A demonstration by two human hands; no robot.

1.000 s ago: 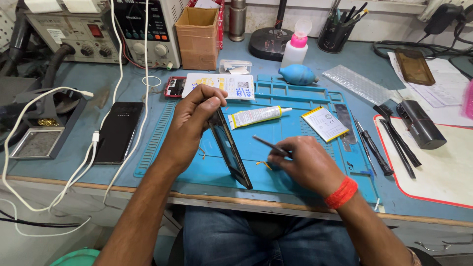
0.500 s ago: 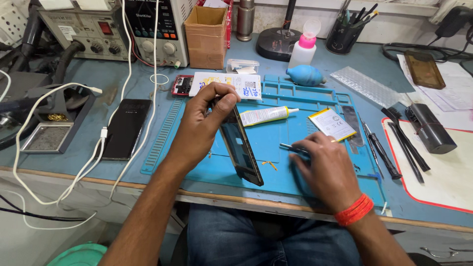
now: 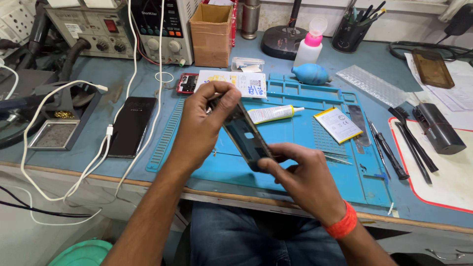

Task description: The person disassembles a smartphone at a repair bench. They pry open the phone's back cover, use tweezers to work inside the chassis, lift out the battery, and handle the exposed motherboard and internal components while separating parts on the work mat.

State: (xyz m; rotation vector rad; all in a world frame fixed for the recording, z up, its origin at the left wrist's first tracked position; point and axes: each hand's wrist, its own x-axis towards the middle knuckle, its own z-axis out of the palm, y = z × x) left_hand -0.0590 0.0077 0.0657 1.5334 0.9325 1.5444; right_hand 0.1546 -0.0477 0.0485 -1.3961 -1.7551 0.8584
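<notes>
Both hands grip one phone frame (image 3: 245, 134) over blue mat (image 3: 315, 172): left hand (image 3: 204, 125) pinches top end, right hand (image 3: 303, 175) clasps bottom.

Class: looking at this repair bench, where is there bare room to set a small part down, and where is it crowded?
Bare: mat in front of the battery; bench between the black phone and cardboard box. Crowded: tools at the mat's right edge, and the back row.
</notes>
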